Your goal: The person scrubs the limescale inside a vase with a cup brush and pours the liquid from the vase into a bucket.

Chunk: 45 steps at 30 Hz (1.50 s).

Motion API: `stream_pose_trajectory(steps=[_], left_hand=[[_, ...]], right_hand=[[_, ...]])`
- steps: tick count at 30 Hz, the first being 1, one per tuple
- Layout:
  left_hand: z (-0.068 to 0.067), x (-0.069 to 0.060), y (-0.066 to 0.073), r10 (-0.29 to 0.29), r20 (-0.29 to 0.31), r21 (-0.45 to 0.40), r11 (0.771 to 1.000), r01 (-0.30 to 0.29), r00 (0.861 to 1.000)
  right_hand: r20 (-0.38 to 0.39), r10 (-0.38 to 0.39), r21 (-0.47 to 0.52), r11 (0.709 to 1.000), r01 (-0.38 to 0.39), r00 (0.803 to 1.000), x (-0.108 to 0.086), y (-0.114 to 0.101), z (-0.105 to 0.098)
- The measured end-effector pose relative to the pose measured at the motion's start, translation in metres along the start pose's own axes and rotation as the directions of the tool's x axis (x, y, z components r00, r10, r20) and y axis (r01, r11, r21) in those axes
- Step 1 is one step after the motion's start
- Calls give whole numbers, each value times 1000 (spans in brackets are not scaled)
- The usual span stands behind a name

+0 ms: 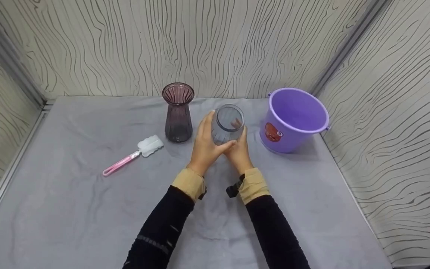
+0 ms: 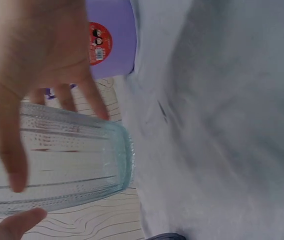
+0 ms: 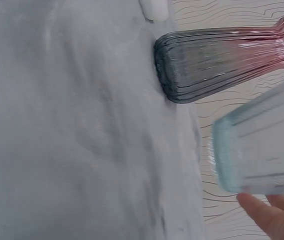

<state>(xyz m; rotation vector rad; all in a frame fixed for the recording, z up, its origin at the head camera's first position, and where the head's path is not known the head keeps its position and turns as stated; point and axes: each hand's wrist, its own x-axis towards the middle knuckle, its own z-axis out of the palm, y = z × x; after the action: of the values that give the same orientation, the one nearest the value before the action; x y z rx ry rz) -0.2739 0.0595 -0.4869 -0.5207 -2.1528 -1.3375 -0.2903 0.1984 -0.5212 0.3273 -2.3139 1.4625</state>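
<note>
A clear, bluish glass vase [image 1: 229, 123] is held between both hands, its round mouth facing up towards the head camera. My left hand [image 1: 204, 147] grips its left side, with the thumb across the near side and the fingers along the wall. On the right and partly behind it, my right hand [image 1: 240, 151] holds the other side, some of its fingers hidden by the glass. The ribbed vase's base [image 2: 122, 155] appears raised off the cloth in the wrist views. Left of the hands stands a purple-and-dark glass vase [image 1: 178, 116] with a flared rim.
A purple bucket [image 1: 287, 140] with a red sticker stands to the right. Further left lies a sponge brush [image 1: 150, 145] with a pink handle. Grey cloth [image 1: 88, 220] covers the table, and patterned wall panels [image 1: 133, 48] enclose its back and sides.
</note>
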Motion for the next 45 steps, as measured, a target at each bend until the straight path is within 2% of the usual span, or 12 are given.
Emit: stream_pose_trajectory(steps=[1,2,4,7,11,18,27,33,35,39,42,45], left_hand=[[0,-1,-1,8,-6,4,1000,-8,1000],[0,-1,-3,15,-10,10,1000,-15,1000],[0,-2,-6,24,-12,17,1000,-24,1000],[0,-3,-10,13,8,9,1000,-13,1000],[1,-2,-14,-36,34,-10,999,36,999],[7,-2,-22,-129,25,-57,990,131,991],[10,-1,-24,-237,43,-71,968,239,971],[12,-3,-22,-345,88,-63,934,351,934],[13,-3,-22,-349,92,-63,933,355,933],[13,-2,-23,-343,80,-91,933,349,936],[13,-3,-24,-367,82,-113,920,375,927],[13,-3,-25,-388,87,-111,912,396,918]], right_hand=[[-1,53,76,996,-53,999,0,-2,-2],[5,72,116,991,-72,997,0,-4,-3],[25,67,145,987,-70,997,1,-6,-6],[36,47,121,991,-51,998,3,-6,-8],[38,40,85,995,-43,998,7,-6,-8],[6,74,48,996,-74,997,15,0,-1],[-15,73,45,996,-72,997,17,15,14],[-12,130,76,989,-129,991,16,19,18],[-13,145,91,986,-143,989,15,19,19],[-11,123,86,989,-121,992,15,22,21],[-12,108,77,991,-107,994,16,25,22],[-14,125,73,990,-123,992,16,25,23]])
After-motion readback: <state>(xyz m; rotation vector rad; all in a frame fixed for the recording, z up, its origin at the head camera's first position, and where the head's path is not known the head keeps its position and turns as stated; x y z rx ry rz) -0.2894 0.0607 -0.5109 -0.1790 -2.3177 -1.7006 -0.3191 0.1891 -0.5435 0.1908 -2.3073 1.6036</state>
